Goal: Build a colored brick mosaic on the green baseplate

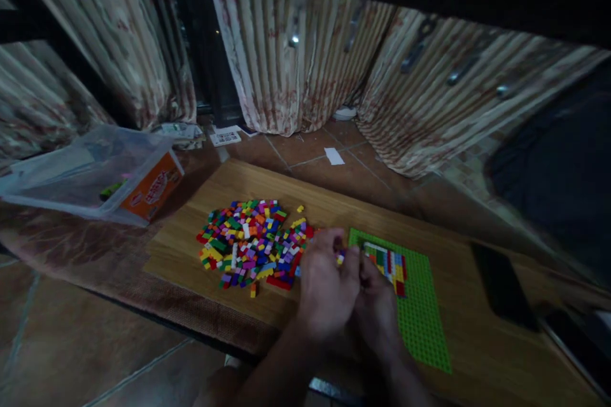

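My left hand (327,283) and my right hand (377,308) meet over the left edge of a green baseplate (422,324). The fingers of both are bent and pinched together at about the same spot. What they hold, if anything, is hidden by the fingers and the dim light. Just beyond my right hand, rows of coloured toy bricks (398,267) in red, white, blue and yellow are fixed on the baseplate, partly covered by the hands. To the left of my left hand spreads a heap of loose toy bricks (252,245) in many colours.
Everything lies on a low wooden board (191,222). A clear plastic bin (71,203) with an orange label stands at the left, a green piece inside. Dark flat objects, one like a phone (503,286), lie at the right. Papers (334,156) and curtains (296,76) are beyond.
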The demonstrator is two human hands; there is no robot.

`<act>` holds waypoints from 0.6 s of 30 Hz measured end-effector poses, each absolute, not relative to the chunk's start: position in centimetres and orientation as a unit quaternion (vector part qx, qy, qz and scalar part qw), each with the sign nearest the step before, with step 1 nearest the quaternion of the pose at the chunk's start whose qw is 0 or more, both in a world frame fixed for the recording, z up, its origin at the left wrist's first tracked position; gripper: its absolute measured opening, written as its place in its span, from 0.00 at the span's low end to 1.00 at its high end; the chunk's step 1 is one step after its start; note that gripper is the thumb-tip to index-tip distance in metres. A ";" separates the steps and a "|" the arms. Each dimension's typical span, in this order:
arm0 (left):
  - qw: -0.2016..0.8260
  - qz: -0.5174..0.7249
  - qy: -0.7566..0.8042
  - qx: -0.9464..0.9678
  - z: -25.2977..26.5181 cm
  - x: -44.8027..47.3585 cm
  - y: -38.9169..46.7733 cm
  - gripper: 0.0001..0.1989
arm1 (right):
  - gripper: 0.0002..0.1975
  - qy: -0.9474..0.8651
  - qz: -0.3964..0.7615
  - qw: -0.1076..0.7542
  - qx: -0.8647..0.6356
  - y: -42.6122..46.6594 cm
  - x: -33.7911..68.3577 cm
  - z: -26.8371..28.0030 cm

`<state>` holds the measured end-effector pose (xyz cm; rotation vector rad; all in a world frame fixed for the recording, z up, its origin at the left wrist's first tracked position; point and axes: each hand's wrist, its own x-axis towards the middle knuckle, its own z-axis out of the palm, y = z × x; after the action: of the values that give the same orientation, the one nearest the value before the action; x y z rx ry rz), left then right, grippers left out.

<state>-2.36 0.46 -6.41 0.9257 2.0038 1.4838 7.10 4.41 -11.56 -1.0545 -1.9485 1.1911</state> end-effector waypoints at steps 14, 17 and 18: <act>0.475 0.560 0.597 0.322 -7.2 -3.9 1.2 0.09 | 0.13 -0.465 0.698 0.408 -0.361 5.4 7.8 -9.5; 0.476 0.568 0.593 0.314 -7.5 -3.6 1.3 0.09 | 0.11 -0.472 0.677 0.417 -0.381 5.9 8.1 -9.5; 0.473 0.574 0.590 0.315 -7.6 -3.4 1.3 0.09 | 0.11 -0.476 0.670 0.418 -0.386 6.0 8.2 -9.5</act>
<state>-3.36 1.35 -7.62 0.7701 1.4435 1.4039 8.21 5.96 -9.53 -0.9688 -1.1942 1.6815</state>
